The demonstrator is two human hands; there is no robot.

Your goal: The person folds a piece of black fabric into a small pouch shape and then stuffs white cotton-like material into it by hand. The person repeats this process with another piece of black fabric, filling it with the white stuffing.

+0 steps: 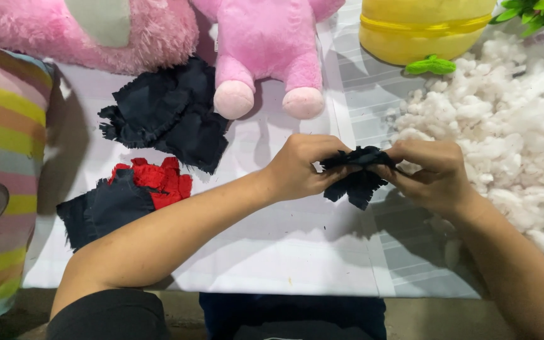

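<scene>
Dark frayed cloth scrap [357, 173] sits pinched between left hand [300, 167] and right hand [436, 173] fingers beside white stuffing [517, 132].

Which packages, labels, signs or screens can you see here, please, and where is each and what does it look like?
No labels, signs or screens show.
Yellow container: top edge, right of centre; rounded, glossy plastic, the nearest thing to a package.
Striped cushion: left edge; pastel rainbow bands with a cartoon print.

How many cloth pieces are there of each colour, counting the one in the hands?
Dark navy: 3 – one held by the left hand and right hand, a pile by the pink plush, one at the left
Red: 1
Total: 4
</scene>
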